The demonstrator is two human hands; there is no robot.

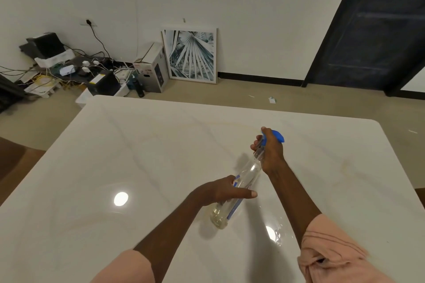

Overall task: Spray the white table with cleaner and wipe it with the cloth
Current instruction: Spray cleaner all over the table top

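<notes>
A clear spray bottle (247, 176) with a blue trigger head is held tilted above the glossy white table (138, 156), its base toward me and a little pale liquid in it. My right hand (270, 153) grips the bottle's neck just below the blue head, fingers wrapped round the trigger. My left hand (224, 190) holds the bottle's lower body, thumb stretched along its side. Small wet drops glisten on the table near my right forearm. No cloth is in view.
Beyond the table's far edge the floor holds a framed palm-leaf picture (192, 55) leaning on the wall, a cardboard box (151, 71), a black bottle (139, 88) and a tangle of cables and devices (59, 64) at the left. A dark door (372, 30) stands at the right.
</notes>
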